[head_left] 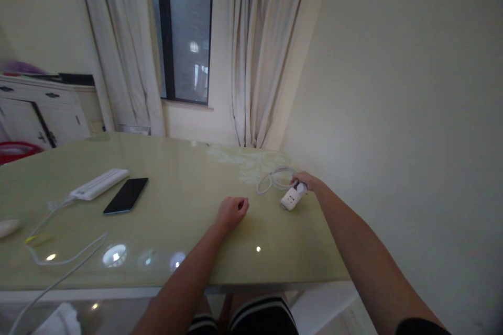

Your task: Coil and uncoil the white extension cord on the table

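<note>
My right hand (305, 180) reaches to the table's right side and grips the back end of a small white charger block (291, 199), whose white cable (273, 179) lies coiled just behind it. On the pale green glass table (188, 251), near its middle, my left hand (232, 211) rests in a loose fist with nothing visible in it. A black phone (126, 195) lies face up to the left, beside a white power strip (99, 184).
The power strip's white cord (58, 251) loops along the table's front left. A small white object (8, 227) sits at the far left edge. Behind the table are curtains (255, 52), a dark window (184, 31) and a white cabinet (39, 115). A bare wall (412, 115) fills the right.
</note>
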Motion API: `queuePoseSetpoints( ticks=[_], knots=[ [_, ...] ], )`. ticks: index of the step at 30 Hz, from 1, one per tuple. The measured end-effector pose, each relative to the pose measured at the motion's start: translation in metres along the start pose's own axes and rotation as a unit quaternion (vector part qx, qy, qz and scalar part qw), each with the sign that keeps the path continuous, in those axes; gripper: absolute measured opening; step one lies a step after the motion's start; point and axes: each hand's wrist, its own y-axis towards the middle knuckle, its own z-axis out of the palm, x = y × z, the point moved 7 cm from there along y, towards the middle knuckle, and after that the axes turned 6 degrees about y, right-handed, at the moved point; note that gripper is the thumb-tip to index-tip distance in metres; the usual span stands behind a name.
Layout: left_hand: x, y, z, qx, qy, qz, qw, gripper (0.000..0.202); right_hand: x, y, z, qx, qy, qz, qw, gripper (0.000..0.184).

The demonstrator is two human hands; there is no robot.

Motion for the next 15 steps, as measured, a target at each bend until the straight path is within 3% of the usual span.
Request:
queuePoseSetpoints(
  ticks=[4,7,11,15],
  knots=[
    [0.007,0.003,-0.006,-0.031,-0.029,-0.031,0.999,0.047,0.042,-0.003,-0.005,0.066,0.039,-0.025,0.997,0.027],
    [0.009,0.004,-0.015,-0.076,-0.083,-0.041,0.993,0.041,0.084,-0.013,-0.005,0.123,0.068,-0.107,0.984,0.022],
    [0.011,0.003,-0.028,-0.150,-0.178,-0.038,0.972,0.040,0.143,-0.054,0.010,0.244,0.034,-0.260,0.933,0.023],
    [0.007,0.001,-0.035,-0.202,-0.183,0.010,0.962,0.074,0.183,-0.113,0.034,0.358,-0.059,-0.349,0.864,0.030]
  ],
)
